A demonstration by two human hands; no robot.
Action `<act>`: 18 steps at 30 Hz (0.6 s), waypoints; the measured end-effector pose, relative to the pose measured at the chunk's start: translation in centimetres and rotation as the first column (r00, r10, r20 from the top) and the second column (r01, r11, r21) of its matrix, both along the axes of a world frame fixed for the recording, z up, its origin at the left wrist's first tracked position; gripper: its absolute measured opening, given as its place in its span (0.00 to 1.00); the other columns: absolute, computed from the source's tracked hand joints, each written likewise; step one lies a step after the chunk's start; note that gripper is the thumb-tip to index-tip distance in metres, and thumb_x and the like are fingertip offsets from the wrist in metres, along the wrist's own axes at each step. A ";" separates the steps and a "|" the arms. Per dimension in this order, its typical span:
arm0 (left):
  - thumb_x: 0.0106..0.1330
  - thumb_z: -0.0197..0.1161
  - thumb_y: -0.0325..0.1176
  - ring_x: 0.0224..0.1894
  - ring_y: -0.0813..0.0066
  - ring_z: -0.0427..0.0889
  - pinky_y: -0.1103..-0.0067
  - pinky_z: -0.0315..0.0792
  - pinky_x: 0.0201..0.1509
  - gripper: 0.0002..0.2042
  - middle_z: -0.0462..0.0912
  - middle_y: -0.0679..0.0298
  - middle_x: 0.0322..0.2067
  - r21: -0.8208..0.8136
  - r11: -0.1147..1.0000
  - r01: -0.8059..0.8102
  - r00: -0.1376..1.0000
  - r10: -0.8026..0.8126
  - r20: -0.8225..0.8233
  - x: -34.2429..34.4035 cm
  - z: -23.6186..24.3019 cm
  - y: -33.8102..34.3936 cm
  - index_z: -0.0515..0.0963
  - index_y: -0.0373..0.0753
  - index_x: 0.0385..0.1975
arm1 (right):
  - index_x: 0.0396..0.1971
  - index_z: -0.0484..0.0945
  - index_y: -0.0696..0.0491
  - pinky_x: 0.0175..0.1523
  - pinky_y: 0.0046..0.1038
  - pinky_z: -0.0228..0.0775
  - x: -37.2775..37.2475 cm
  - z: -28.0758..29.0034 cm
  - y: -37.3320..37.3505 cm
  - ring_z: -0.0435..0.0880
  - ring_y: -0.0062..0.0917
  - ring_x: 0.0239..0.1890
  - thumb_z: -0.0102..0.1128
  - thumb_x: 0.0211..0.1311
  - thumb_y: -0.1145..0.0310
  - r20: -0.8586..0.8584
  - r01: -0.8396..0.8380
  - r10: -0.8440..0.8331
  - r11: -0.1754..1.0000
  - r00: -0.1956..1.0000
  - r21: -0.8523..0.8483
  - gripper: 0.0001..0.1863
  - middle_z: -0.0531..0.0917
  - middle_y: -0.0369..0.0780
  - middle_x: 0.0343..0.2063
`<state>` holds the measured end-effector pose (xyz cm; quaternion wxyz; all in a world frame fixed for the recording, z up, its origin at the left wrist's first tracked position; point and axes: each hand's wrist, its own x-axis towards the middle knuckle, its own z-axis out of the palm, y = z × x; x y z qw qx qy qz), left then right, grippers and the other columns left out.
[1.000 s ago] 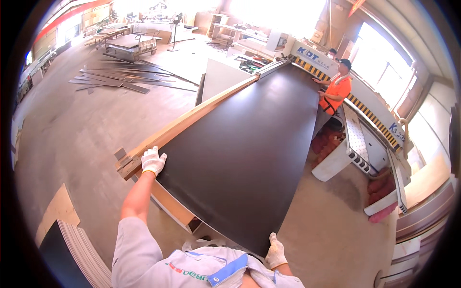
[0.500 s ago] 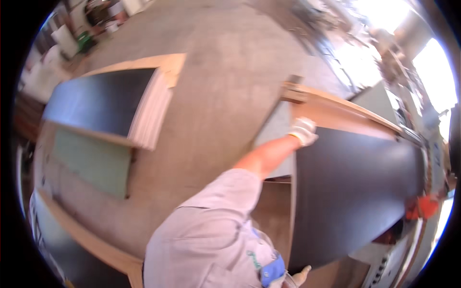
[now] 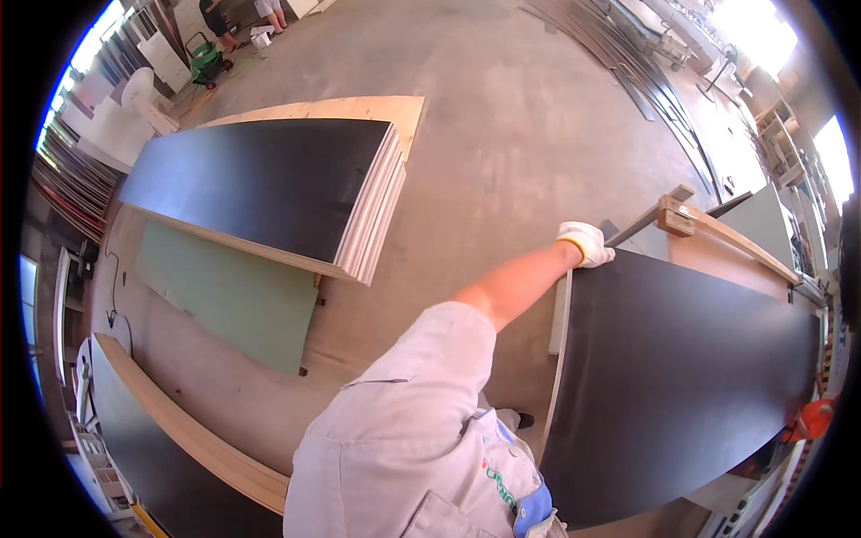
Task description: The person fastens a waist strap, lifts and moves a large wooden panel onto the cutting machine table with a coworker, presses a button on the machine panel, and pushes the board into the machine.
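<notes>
We have the large dark panel [image 3: 682, 386] at our right, its near end in front of us and its far end toward the co-worker in orange [image 3: 814, 420]. Our gloved left hand [image 3: 587, 244] is clamped at its near left corner, though the underside of that grip is hidden; our right hand has dropped out of view, so we cannot tell how it holds. The hands look well apart. Where that corner sat along the timber rail [image 3: 740, 242] a second ago, it now lies out past the rail's end block, so we judge the panel to have been drawn back toward us. Our view has swung left as well, bringing in the stack of dark-faced boards [image 3: 260, 179] on a plywood sheet [image 3: 408, 117], beside a pale green board [image 3: 233, 291]. Farther off, dark strips [image 3: 619, 63] lie on the floor.
</notes>
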<state>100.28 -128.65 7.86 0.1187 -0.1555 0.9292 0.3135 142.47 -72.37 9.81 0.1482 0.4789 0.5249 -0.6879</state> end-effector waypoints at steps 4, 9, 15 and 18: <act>0.78 0.61 0.63 0.63 0.46 0.91 0.57 0.82 0.67 0.32 0.93 0.48 0.59 0.141 0.988 -0.058 0.998 0.053 0.036 8.9 -2.8 -10.1 0.92 0.37 0.57 | 0.79 0.74 0.61 0.81 0.45 0.70 8.5 -0.2 -6.9 0.80 0.44 0.71 0.48 0.89 0.34 0.016 -0.019 0.020 0.999 1.000 -0.026 0.44 0.81 0.49 0.74; 0.82 0.56 0.63 0.56 0.42 0.92 0.55 0.82 0.63 0.34 0.94 0.43 0.50 0.169 0.978 -0.125 0.992 0.121 0.032 26.0 -2.5 -16.6 0.93 0.32 0.48 | 0.79 0.74 0.61 0.81 0.44 0.70 23.4 -2.0 -13.5 0.81 0.44 0.70 0.46 0.90 0.34 0.015 0.000 0.002 0.996 1.000 -0.089 0.44 0.81 0.50 0.74; 0.82 0.56 0.69 0.51 0.43 0.93 0.55 0.83 0.60 0.38 0.93 0.45 0.42 0.094 0.979 -0.181 0.983 0.181 0.015 48.3 0.9 -22.1 0.91 0.31 0.39 | 0.78 0.75 0.62 0.80 0.43 0.71 42.5 -2.7 -19.0 0.81 0.43 0.68 0.44 0.91 0.35 0.022 -0.003 0.006 0.991 1.000 -0.132 0.43 0.82 0.51 0.72; 0.82 0.56 0.68 0.51 0.43 0.93 0.55 0.83 0.59 0.38 0.93 0.45 0.42 0.067 0.987 -0.149 0.989 0.148 0.026 58.6 1.9 -25.6 0.91 0.31 0.39 | 0.78 0.75 0.63 0.80 0.42 0.71 52.7 -3.2 -22.4 0.82 0.43 0.67 0.44 0.92 0.36 0.032 0.002 0.003 0.988 0.999 -0.155 0.43 0.82 0.52 0.72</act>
